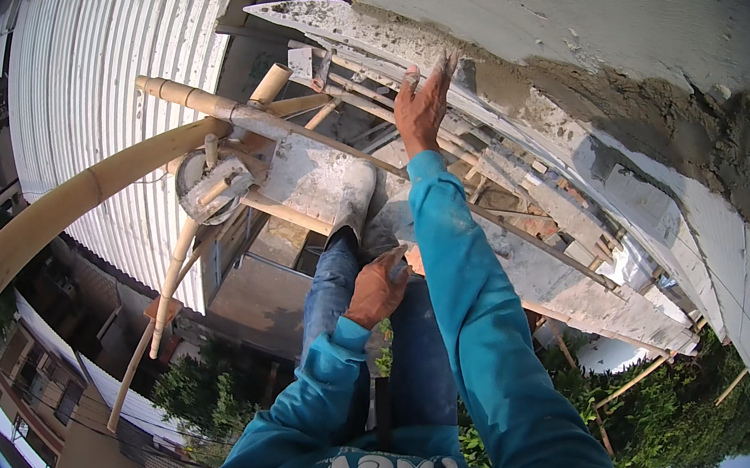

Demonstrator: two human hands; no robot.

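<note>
While the left hand [377,288] rests loose on the knee, right hand [422,108] presses open-fingered against plaster ledge [508,86].

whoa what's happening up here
A person in a teal top sits high up on a bamboo scaffold beside a wall. The right hand reaches out, fingers spread, to the wet plaster edge of the wall. The left hand rests on the person's knee, holding nothing. A mortar-caked bucket sits on the poles to the left, over a corrugated roof.
</note>
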